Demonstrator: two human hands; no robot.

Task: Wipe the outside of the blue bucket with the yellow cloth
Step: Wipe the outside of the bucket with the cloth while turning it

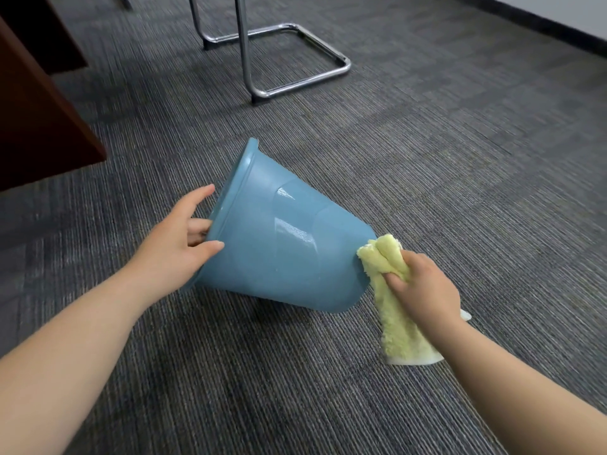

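The blue bucket (279, 234) is tipped on its side over the grey carpet, its mouth facing left and its base toward the right. My left hand (179, 244) grips the rim, thumb on the outer wall and fingers inside the mouth. My right hand (423, 287) is closed around the bunched yellow cloth (391, 290). The top of the cloth presses against the bucket's base edge, and its lower end hangs down to the carpet.
A chrome chair frame (289, 64) stands on the carpet behind the bucket. A dark wooden furniture panel (42, 119) fills the left edge. A wall with a dark baseboard (542, 24) runs across the top right.
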